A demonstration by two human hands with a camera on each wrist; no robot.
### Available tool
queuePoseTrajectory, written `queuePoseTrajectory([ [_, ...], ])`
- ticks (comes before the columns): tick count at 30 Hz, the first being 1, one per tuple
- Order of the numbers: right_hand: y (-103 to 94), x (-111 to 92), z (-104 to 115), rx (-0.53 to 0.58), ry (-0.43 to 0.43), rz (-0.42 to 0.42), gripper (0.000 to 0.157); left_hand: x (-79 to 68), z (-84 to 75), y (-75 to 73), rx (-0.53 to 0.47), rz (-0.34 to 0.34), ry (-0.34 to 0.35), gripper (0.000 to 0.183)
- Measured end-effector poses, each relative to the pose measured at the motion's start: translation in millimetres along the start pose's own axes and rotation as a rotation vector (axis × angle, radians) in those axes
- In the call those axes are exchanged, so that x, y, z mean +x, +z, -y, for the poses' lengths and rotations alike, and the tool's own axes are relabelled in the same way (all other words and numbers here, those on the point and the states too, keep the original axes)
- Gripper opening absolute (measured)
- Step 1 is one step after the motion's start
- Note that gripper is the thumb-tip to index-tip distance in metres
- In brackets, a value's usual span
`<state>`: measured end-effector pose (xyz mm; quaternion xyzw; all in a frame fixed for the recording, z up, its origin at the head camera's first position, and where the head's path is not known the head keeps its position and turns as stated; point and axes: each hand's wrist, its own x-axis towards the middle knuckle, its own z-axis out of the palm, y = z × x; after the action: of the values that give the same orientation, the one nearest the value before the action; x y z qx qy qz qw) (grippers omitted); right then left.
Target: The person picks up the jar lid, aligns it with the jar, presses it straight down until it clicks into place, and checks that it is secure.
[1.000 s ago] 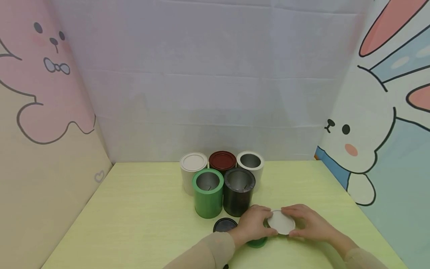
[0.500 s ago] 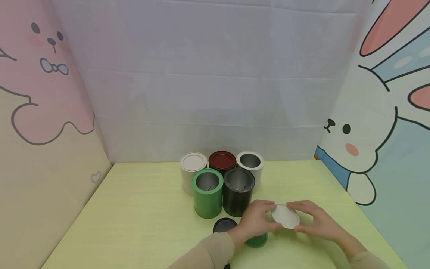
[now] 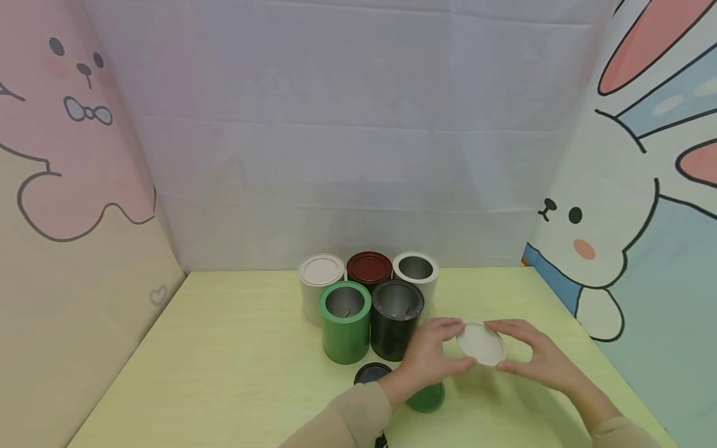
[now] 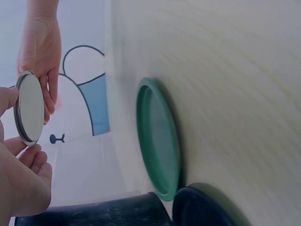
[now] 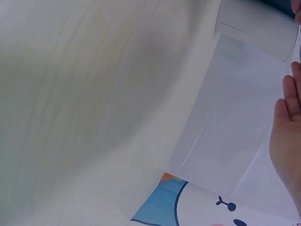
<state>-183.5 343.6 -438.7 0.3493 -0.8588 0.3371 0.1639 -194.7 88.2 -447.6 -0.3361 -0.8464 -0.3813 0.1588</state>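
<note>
Raised over the table in the head view is a round white lid point(image 3: 480, 343), gripped by its rim from both sides. My left hand point(image 3: 428, 354) pinches its left edge between thumb and fingers; my right hand point(image 3: 540, 356) pinches the right edge. From the left wrist view the lid point(image 4: 30, 108) stands tilted, its metal-rimmed edge showing. Below the left hand a green lid point(image 3: 427, 398) lies on the table, partly covered by that arm. A black lid point(image 3: 373, 373) lies beside it. The right wrist view catches only part of the right hand point(image 5: 288, 136) at its edge.
Behind the hands several cans stand close together: a topless green can point(image 3: 346, 330), a topless black can point(image 3: 396, 323), a topless white can point(image 3: 428, 289), a lidded white can point(image 3: 319, 292) and a dark red-lidded can point(image 3: 370, 267). A fabric wall point(image 3: 358, 137) rises behind them.
Both hands have lifted the white lid up from near the green lid and carried it a little forward and right, uncovering more of the green lid.
</note>
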Motion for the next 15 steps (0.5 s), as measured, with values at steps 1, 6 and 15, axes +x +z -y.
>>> queuePoseTrajectory([
  [1,-1.1,1.2,1.5,0.003,0.012,-0.002,0.070,0.9,-1.1,-2.0,-0.007,-0.001,-0.004,0.056],
  [6,-5.7,9.2,8.8,0.045,0.060,-0.015,0.070,5.9,-5.7,-13.9,-0.030,-0.027,0.006,0.057],
  [15,-9.4,29.3,17.9,0.139,0.033,-0.032,0.073,11.3,-8.5,-33.4,-0.002,-0.123,0.063,0.060],
])
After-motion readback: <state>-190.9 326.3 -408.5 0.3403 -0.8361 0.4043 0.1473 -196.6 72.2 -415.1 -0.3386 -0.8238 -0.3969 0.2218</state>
